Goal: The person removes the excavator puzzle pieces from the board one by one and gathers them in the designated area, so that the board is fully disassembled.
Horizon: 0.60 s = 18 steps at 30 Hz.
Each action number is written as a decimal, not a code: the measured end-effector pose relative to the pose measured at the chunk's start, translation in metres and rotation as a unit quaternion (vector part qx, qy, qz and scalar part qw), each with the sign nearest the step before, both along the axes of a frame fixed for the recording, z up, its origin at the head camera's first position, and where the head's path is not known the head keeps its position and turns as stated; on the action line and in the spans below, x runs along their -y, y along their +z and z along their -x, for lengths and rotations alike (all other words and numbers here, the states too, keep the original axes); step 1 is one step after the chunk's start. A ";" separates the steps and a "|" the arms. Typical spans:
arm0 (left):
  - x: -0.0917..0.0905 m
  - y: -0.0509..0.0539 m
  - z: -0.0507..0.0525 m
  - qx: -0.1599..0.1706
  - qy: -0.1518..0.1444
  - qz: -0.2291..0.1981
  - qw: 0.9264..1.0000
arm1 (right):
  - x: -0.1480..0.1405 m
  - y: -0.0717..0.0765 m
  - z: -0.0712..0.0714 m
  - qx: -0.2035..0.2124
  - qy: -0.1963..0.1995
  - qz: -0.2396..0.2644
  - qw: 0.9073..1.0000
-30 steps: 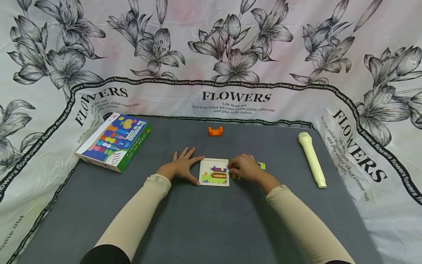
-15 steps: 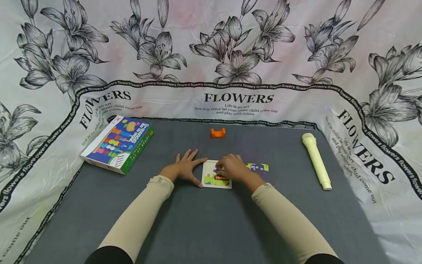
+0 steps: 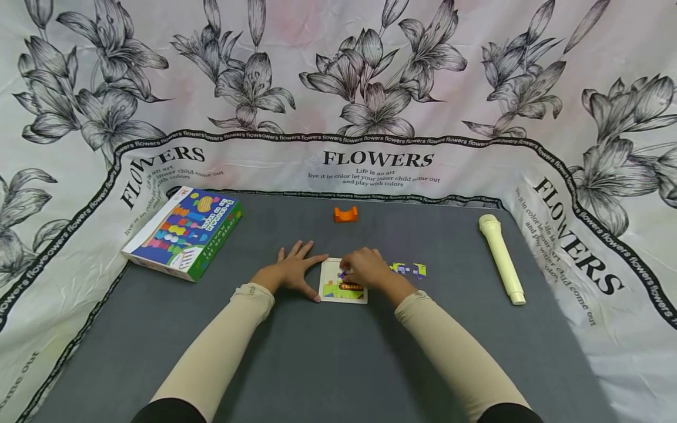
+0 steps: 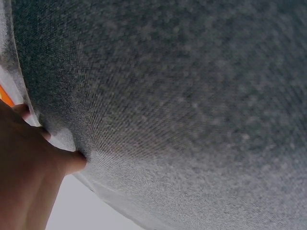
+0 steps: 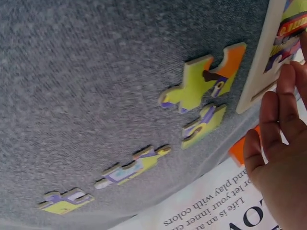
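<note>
A square white-rimmed jigsaw tray (image 3: 330, 262) lies on the grey table, partly filled with bright picture pieces (image 3: 333, 289). My left hand (image 3: 285, 273) is spread, its thumb and forefinger braced against the tray's left edge; the left wrist view shows part of this hand (image 4: 29, 167) over grey cloth. Over the tray, my right hand (image 3: 365, 269) pinches a small purple puzzle piece (image 3: 341, 275), mostly hidden by the fingers. In the right wrist view that hand (image 5: 283, 124) reaches over the tray rim (image 5: 256, 69). Several loose puzzle pieces (image 5: 194, 84) lie just right of the tray.
A colourful game box (image 3: 185, 232) sits at the left back. An orange curved block (image 3: 346, 215) stands behind the tray. A pale yellow stick (image 3: 501, 258) lies at the right. A white flower-printed cloth (image 3: 285, 164) borders the table's back and sides.
My right hand has moved left from beside the tray to over it, uncovering the loose pieces at the right. My left hand keeps its place at the tray's edge.
</note>
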State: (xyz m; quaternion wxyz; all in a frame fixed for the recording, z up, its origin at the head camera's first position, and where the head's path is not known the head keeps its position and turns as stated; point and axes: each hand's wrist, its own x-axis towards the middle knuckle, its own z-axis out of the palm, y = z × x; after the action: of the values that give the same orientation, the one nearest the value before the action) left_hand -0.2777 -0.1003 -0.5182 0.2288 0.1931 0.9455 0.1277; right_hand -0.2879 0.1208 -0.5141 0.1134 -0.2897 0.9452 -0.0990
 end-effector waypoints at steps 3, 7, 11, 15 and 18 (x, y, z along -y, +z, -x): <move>0.001 -0.001 0.000 -0.003 0.000 0.002 1.000 | 0.002 0.002 0.000 0.007 -0.007 -0.008 1.000; 0.001 -0.001 0.000 -0.002 0.002 -0.002 1.000 | 0.003 0.002 0.000 0.022 -0.021 -0.009 1.000; 0.002 -0.003 -0.001 0.002 0.003 -0.005 1.000 | 0.004 0.003 0.001 0.038 -0.034 -0.003 0.999; 0.002 -0.003 -0.002 0.000 0.002 -0.006 1.000 | 0.002 0.006 0.002 0.052 -0.042 0.016 0.998; 0.002 -0.003 -0.001 -0.003 0.002 -0.009 1.000 | 0.000 0.007 0.004 0.058 -0.040 0.038 0.997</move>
State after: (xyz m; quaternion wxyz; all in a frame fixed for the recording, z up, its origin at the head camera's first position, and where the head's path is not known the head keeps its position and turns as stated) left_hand -0.2767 -0.1020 -0.5209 0.2239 0.1932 0.9456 0.1358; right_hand -0.2921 0.1205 -0.5073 0.1523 -0.2493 0.9435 -0.1563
